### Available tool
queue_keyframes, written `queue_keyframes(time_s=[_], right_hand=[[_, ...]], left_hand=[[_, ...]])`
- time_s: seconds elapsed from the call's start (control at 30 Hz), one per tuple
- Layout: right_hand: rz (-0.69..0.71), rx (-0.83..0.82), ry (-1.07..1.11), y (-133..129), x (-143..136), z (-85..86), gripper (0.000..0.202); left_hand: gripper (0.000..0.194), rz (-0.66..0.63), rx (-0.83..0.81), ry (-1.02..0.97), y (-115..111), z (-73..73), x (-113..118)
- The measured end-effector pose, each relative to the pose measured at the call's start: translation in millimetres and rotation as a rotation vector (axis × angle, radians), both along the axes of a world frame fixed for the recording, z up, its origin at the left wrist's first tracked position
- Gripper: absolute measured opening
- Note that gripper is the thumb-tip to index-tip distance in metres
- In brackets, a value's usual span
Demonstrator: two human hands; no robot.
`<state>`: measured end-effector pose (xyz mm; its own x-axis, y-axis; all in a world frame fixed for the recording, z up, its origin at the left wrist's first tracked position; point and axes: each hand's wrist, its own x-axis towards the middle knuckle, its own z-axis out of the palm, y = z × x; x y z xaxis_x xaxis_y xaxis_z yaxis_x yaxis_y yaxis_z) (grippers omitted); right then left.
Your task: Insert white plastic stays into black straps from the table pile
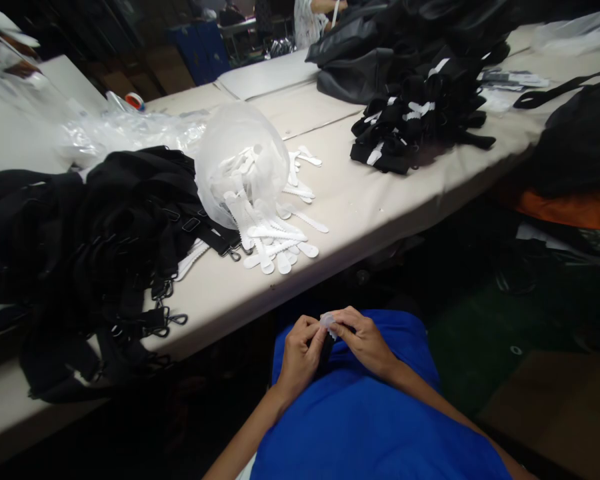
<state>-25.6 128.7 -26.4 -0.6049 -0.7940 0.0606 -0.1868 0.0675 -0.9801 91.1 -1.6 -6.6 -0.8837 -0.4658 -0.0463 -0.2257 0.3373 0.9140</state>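
Observation:
Above my lap, my left hand [303, 348] and my right hand [365, 339] meet with fingertips pinched together. Between them is a white plastic strip [327, 320] with a toothed edge, its rounded end showing at the fingertips. A black strap [325, 357] hangs below the strip, beside my left fingers; how it joins the strip is hidden. On the table in front lies a pile of similar white toothed strips [280, 243], spilling from a translucent plastic bag [205, 173].
Black straps with metal hooks [105, 233] heap up on the left, partly over the table edge. Bundled black straps with white strips [415, 117] sit farther back on the table [350, 200]. Black bags [360, 73] lie behind them. Another person's arm [325, 7] shows at the back.

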Motion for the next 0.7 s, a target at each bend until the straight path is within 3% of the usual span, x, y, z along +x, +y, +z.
queue_keyframes(time_s=[0.1,0.37,0.7], right_hand=[[0.072,0.026,-0.183,1,-4,-3.5,0.021],[-0.046,0.011,-0.599,2,7,-4.3,0.028],[-0.133,0.105,-0.703,1,12,-11.6,0.045]], left_hand=[[0.029,0.060,-0.050,0.013,3,-2.6,0],[0.016,0.080,-0.187,-0.077,2,0.1,0],[0.023,-0.154,-0.377,-0.027,0,-0.3,4]])
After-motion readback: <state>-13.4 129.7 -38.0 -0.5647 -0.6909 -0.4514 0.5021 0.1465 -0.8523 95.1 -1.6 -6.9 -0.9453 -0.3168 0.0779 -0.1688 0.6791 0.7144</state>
